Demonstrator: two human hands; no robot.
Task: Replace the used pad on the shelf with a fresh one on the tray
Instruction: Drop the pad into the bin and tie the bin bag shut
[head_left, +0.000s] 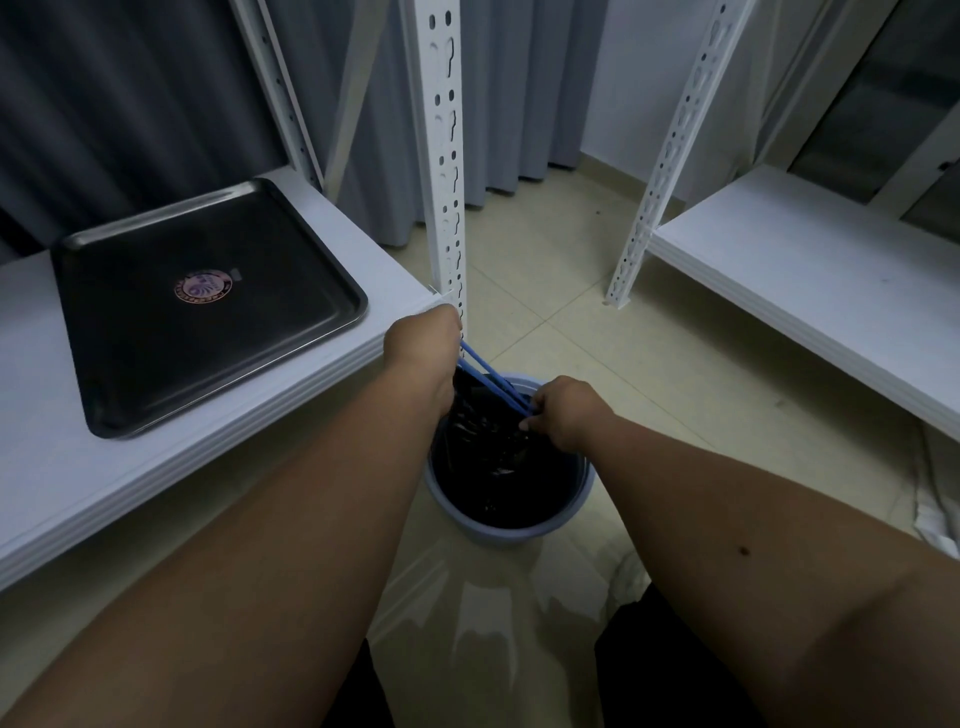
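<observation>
Hands are both down over a round pale-blue plastic bin (511, 530) on the tiled floor (571, 312), near the middle of the scene. The bin is lined with a shiny black bag (493, 457), and a pair of blue drawstrings (491, 376) runs taut between the two hands. The left hand (423, 345) sits higher and farther, right by the corner of the white shelf board (62, 478), fingers curled around the upper end of the strings. The right hand (563, 410) is lower and to the right, over the bin's rim, fingers pinching the other end of the strings, touching the bag's edge.

Over on the left, a dark rectangular metal tray (208, 306) with a round sticker (202, 286) in its middle lies flat on that white shelf board. Can't make out any pad on it or anywhere else, so no idea where the pad is; if it's inside the bag, it's too dark to tell.

A white perforated steel upright (447, 156) stands just behind the left hand, a second one (670, 156) leans off to the right beside another white shelf (805, 291), and grey curtains (493, 104) hang at the far side.
</observation>
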